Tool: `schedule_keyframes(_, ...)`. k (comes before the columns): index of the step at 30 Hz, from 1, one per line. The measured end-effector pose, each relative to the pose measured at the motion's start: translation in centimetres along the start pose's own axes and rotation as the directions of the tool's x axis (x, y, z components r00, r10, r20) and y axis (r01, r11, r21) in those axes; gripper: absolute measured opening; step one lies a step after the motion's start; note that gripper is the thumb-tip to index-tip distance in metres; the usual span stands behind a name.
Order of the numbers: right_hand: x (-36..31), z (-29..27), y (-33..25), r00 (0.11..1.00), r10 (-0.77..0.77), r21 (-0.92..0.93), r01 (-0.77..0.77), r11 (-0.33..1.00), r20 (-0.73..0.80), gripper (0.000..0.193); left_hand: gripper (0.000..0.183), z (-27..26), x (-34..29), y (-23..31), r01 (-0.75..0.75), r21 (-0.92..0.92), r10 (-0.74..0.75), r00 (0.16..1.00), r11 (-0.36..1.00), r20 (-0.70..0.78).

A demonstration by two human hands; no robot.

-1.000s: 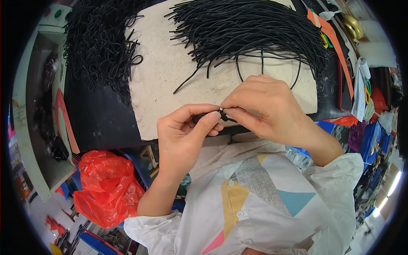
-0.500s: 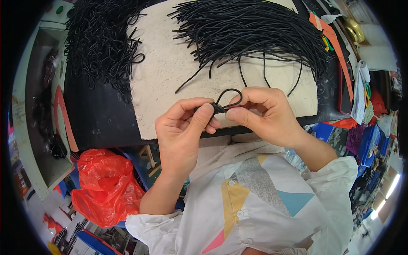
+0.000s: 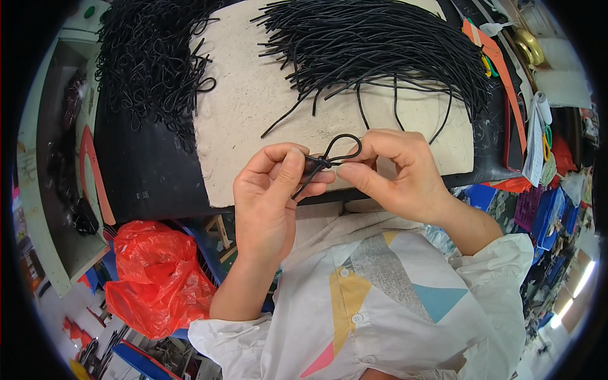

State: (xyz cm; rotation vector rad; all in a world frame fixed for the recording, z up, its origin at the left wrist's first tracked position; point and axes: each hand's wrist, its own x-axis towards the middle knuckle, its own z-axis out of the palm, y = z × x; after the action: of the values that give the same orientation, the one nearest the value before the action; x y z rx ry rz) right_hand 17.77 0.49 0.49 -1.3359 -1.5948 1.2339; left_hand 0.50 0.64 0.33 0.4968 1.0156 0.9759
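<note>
A black cord [image 3: 345, 137] with a loop and a small knot is held between my two hands, above the near edge of the pale board. My left hand [image 3: 271, 180] pinches it left of the knot, where a dark piece shows between thumb and fingers and a cord tail slants down. The thumb and index finger of my right hand [image 3: 399, 168] close on the cord at the loop's right side. Beyond the hands lies a thick bundle of straight black cords [image 3: 373, 47]. At the far left is a heap of looped black cords [image 3: 149, 63].
The pale board [image 3: 237, 120] rests on a black table surface [image 3: 149, 174]. A red plastic bag [image 3: 158, 272] is at the lower left, beside an open grey drawer [image 3: 57, 164]. An orange strip-shaped tool [image 3: 500, 69] and scissors [image 3: 546, 144] lie along the right side.
My left thumb has shifted up and left off the knot, so the knot and a downward cord tail now show. The right hand has barely moved.
</note>
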Motion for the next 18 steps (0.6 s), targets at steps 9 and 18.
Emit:
schedule_keyframes(9, 0.4, -0.3, 0.2, 0.999, 0.04, 0.171, -0.046, 0.984, 0.036, 0.011, 0.019, -0.8, 0.2, 0.1, 0.028, 0.057, -0.032, 0.997, 0.998, 0.067)
schedule_keyframes(18, 0.8, -1.2, -0.2, 0.987, 0.036, 0.068, -0.047, 0.997, 0.154, 0.011, 0.014, -0.4, 0.1, -0.1, 0.106, 0.067, -0.112, 0.989, 0.992, 0.099)
